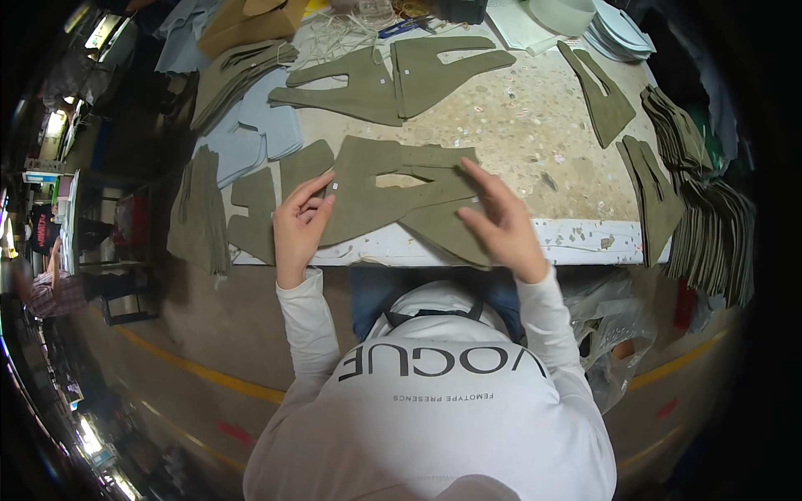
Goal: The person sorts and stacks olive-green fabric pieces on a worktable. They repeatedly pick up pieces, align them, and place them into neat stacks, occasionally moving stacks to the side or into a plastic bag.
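Note:
Olive-green cut pieces of a flat material, leather or fabric, I cannot tell which, lie before me at the table's near edge. The middle piece (pixel 359 196) has a long slot and a small white sticker. At its left side is my left hand (pixel 302 221), forefinger and thumb apart, the other fingers bent. My right hand (pixel 505 219) rests at the right end, forefinger stretched along the upper corner and thumb spread away below. Under that hand, a second olive piece (pixel 447 227) overlaps the first and reaches over the table edge. Neither hand visibly grips anything.
Two slotted olive pieces (pixel 351 83) lie farther back. Light blue pieces (pixel 280 117) and olive stacks (pixel 198 217) are at left. More olive stacks (pixel 714 230) hang over the right edge. Blue-handled snips (pixel 405 28) and white cord lie at the back. A plastic bag (pixel 614 334) is below.

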`<state>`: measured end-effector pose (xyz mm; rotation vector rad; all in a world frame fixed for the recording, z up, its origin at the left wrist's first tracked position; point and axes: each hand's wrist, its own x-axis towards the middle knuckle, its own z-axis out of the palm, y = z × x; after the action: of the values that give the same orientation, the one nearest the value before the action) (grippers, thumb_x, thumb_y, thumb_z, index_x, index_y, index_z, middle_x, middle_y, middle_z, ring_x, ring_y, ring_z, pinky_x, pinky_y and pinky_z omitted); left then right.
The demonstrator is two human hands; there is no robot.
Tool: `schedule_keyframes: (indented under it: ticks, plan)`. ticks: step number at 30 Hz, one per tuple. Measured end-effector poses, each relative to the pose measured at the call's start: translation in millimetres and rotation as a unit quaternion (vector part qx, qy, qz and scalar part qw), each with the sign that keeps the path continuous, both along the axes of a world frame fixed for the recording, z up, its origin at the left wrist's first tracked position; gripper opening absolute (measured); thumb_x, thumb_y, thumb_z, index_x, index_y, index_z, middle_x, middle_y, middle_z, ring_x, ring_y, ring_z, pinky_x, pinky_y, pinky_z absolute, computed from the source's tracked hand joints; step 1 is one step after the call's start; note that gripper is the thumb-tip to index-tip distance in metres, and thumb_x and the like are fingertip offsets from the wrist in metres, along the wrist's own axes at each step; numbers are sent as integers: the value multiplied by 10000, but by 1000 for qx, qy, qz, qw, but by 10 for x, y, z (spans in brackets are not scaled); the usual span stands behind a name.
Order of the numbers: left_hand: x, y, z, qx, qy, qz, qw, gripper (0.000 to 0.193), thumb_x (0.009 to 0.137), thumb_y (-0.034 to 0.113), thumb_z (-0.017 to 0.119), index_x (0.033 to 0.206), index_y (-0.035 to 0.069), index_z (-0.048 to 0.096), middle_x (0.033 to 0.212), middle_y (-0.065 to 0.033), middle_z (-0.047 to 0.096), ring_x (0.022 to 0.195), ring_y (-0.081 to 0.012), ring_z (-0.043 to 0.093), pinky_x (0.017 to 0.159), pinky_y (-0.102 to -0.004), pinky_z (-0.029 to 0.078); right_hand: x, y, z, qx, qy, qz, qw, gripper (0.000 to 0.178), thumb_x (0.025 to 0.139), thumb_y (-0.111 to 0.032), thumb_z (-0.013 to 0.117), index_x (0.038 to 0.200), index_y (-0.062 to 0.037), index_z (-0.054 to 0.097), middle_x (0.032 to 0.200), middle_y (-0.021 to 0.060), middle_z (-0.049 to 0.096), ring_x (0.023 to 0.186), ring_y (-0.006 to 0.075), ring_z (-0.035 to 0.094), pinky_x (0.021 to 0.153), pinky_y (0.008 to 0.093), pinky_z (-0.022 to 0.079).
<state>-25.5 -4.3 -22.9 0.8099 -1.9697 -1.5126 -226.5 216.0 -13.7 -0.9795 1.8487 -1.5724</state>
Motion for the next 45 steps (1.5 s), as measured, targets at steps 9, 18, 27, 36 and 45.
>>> schedule_keyframes:
  ticks: [9,18,27,36,45]
  plan:
    - [28,268,116,7,-21,-19,1000,335,861,-79,615,1187,-11,655,1147,-70,644,741,-45,585,635,-179,499,-574,913,1021,-39,-27,-75,996,565,886,-81,564,1409,78,421,1460,168,450,1288,170,474,1074,283,341]
    - [39,477,41,-44,-43,100,993,288,888,-16,601,1170,-15,657,934,-124,714,758,-86,653,627,-220,530,-373,514,1106,-96,-59,50,992,607,866,-97,604,1404,103,410,1447,216,442,1316,234,455,1110,322,304]
    - [101,388,-9,7,-48,73,996,279,950,15,546,1214,-18,630,957,-93,697,760,-60,611,674,-206,504,-381,129,394,-15,-183,111,977,542,893,49,554,1422,1,449,1389,122,519,1112,165,591,973,288,452]
    - [39,415,78,6,-29,22,999,335,906,-46,570,1236,-12,615,1084,-97,661,762,-56,617,644,-182,486,-409,202,-95,-2,-101,82,992,462,910,70,518,1366,-11,520,1315,85,535,1241,154,490,1035,267,375]
    - [28,428,88,21,-15,-21,999,391,863,-91,581,1237,17,623,1196,-87,597,760,-65,631,622,-191,498,-643,607,308,68,-107,-23,992,397,916,-11,529,1309,-2,578,1275,64,596,1108,136,563,997,253,391]
